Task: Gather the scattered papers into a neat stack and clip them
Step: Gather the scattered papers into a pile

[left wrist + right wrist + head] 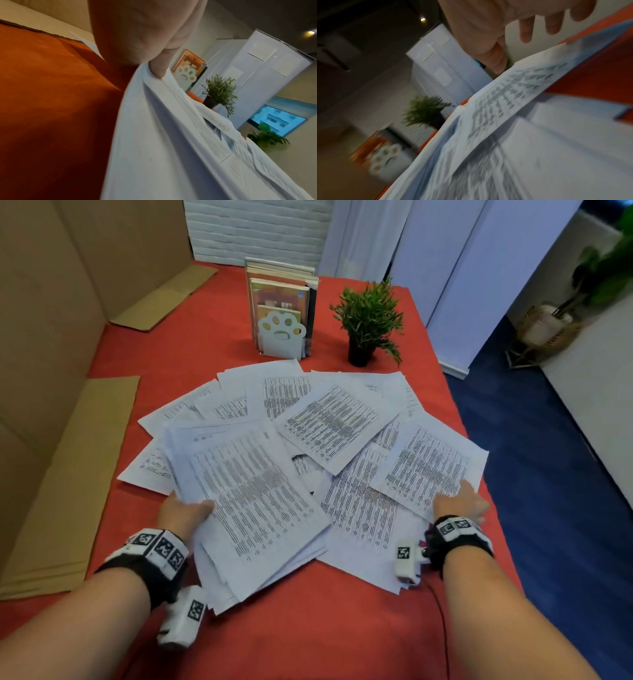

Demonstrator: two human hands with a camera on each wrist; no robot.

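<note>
Printed white papers (329,422) lie fanned out over the red tablecloth (308,628). My left hand (186,510) grips a thick bundle of sheets (253,501) at its left edge. The thumb (157,67) lies on top and the fingers are hidden beneath the bundle (154,135), which is lifted slightly. My right hand (462,501) rests at the near edge of the rightmost sheet (428,467). Its thumb (494,59) touches that sheet (513,94), while the other fingers (525,33) hang spread above it, holding nothing.
A paw-shaped bookend with books (281,333) and a small potted plant (366,320) stand behind the papers. Cardboard sheets (68,474) line the left side. The table's right edge drops to blue floor (548,474). A thin cable (442,611) runs by my right wrist.
</note>
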